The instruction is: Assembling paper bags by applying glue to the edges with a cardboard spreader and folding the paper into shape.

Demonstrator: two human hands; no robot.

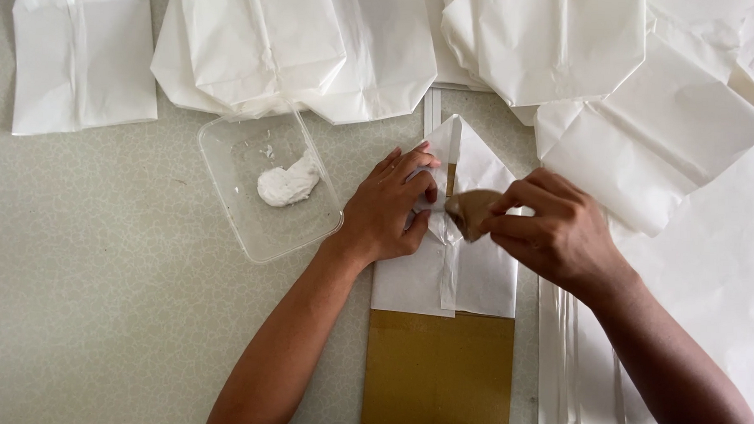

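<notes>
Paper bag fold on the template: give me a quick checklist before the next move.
1. Left hand pins the folded paper: ok.
2. Right hand holds the brown piece at the seam: ok.
3. Paste left in the clear tray: ok.
4. Paper sits on the cardboard: ok.
5. Paste on the seam: cannot tell.
</notes>
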